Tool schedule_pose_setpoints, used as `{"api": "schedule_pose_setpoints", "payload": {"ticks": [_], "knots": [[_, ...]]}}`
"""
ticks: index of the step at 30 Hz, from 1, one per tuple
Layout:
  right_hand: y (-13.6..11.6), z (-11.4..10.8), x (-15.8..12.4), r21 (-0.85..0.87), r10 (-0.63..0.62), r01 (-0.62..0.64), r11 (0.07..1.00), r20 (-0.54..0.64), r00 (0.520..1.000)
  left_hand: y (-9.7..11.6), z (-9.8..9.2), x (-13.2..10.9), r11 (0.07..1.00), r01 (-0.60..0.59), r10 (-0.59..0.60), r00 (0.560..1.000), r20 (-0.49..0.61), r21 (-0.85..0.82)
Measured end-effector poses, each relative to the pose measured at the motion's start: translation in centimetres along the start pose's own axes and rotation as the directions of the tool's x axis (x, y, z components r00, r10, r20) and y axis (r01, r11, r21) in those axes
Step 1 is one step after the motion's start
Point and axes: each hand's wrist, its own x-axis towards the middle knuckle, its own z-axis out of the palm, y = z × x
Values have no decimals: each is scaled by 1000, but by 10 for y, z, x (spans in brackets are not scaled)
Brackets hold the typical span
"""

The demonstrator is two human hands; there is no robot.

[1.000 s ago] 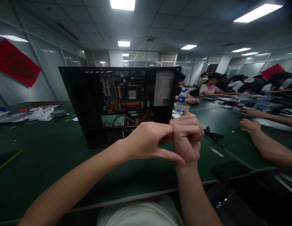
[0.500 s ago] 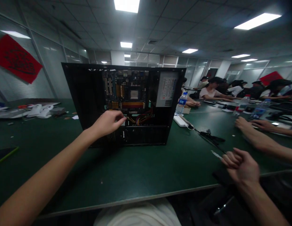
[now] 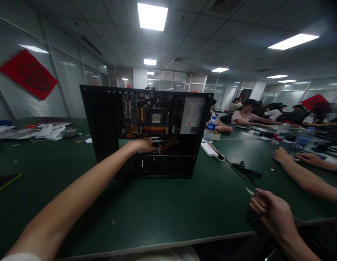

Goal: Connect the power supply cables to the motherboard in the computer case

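Observation:
An open black computer case (image 3: 143,166) stands upright on the table in front of me. Its motherboard (image 3: 146,116) and grey power supply (image 3: 192,115) face me. My left hand (image 3: 145,145) reaches into the case below the motherboard, its fingers curled against the left side of a bundle of coloured cables (image 3: 164,145). What lies between those fingertips is hidden. Over the table's front edge at the right, my right hand (image 3: 275,214) is closed with the fingers bent in. A small whitish piece (image 3: 249,191) shows just beyond its fingers; I cannot tell whether it is held.
A water bottle (image 3: 211,129), a white box-shaped item (image 3: 209,149) and a black cable (image 3: 243,168) lie right of the case. Another person's forearm (image 3: 304,174) rests on the table at far right. White plastic bags (image 3: 50,131) and a dark green-edged object (image 3: 6,181) are at left.
My left hand has moved deeper into the case and right, up to the cables. My right hand has shifted slightly left and lower. The view has tilted up a little.

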Motion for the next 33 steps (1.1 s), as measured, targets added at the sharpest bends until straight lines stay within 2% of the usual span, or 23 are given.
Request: {"api": "schedule_pose_setpoints", "payload": {"ticks": [3, 6, 9, 13, 15, 17, 19, 20, 22, 24, 25, 26, 27, 29, 31, 33], "knots": [[4, 21, -13, 56, 112, -110, 992, -42, 993, 16, 3, 5, 993, 98, -98, 995, 2, 70], [0, 23, -4, 45, 63, -60, 997, -74, 995, 28, 5, 5, 967, 164, -147, 984, -99, 193], [-1, 31, 3, -76, -14, 9, 997, -64, 998, 35, 4, 8, 945, 189, -143, 972, -184, 266], [-3, 66, -8, -238, -81, 86, 967, 30, 996, 36, 5, 23, 950, 212, -179, 971, -157, 228], [-10, 84, -15, -292, -93, 125, 948, 120, 988, 36, 5, 30, 960, 231, -216, 970, -108, 158], [-22, 102, -19, -385, -132, 223, 896, 248, 960, 35, 5, 33, 965, 244, -237, 968, -81, 95], [-38, 120, -21, -480, -182, 396, 783, 431, 884, 31, 2, 30, 965, 258, -251, 961, -112, 49], [-46, 130, -23, -503, -205, 504, 703, 535, 820, 28, 0, 26, 963, 268, -262, 954, -143, 19], [-62, 154, -24, -461, -249, 725, 512, 728, 639, 21, -4, 17, 966, 247, -257, 941, -219, -71], [-74, 182, -25, -369, -262, 876, 312, 852, 453, 13, -9, 7, 977, 139, -186, 926, -328, -161], [-78, 197, -25, -334, -258, 917, 218, 886, 384, 10, -11, 2, 979, 73, -144, 910, -388, -192], [-80, 212, -24, -319, -243, 938, 133, 908, 343, 8, -14, -2, 978, 14, -108, 889, -445, -209], [-80, 228, -22, -319, -222, 946, 62, 919, 325, 6, -17, -6, 975, -28, -85, 867, -491, -219], [-78, 257, -17, -345, -182, 938, -26, 924, 335, 4, -24, -13, 969, -61, -75, 848, -525, -238], [-71, 282, -10, -362, -162, 931, -54, 923, 349, 2, -32, -18, 960, -94, -55, 861, -505, -264], [-61, 302, -5, -338, -143, 937, -82, 935, 325, -3, -38, -21, 934, -146, -22, 889, -457, -328]]}}
